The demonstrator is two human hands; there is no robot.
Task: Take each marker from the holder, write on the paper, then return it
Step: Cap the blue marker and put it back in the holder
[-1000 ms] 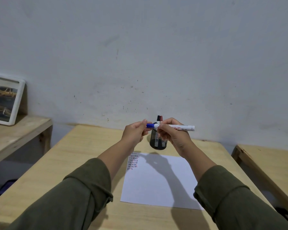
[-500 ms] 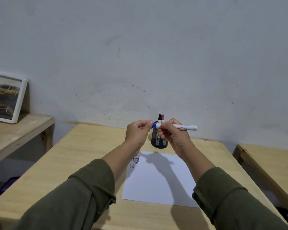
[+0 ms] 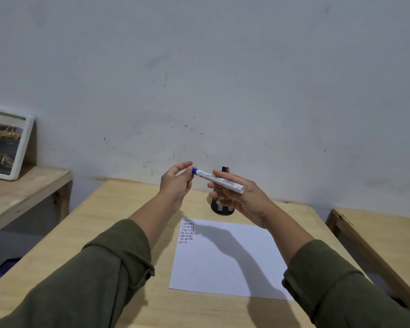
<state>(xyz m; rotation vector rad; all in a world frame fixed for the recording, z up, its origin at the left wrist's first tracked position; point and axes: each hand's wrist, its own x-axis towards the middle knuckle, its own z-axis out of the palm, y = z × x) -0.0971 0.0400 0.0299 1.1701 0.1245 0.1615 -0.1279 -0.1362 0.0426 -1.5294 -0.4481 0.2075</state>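
Above the bench (image 3: 118,216), the right hand (image 3: 243,200) grips a white marker (image 3: 219,181), tilted; the left hand (image 3: 176,182) pinches its blue cap end (image 3: 195,171). Black mesh holder (image 3: 220,208) stands behind, just beyond the paper (image 3: 225,256).

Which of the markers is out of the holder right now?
The white marker with the blue end, held level between the left hand and right hand. The dark-capped markers stand upright in the black holder behind.
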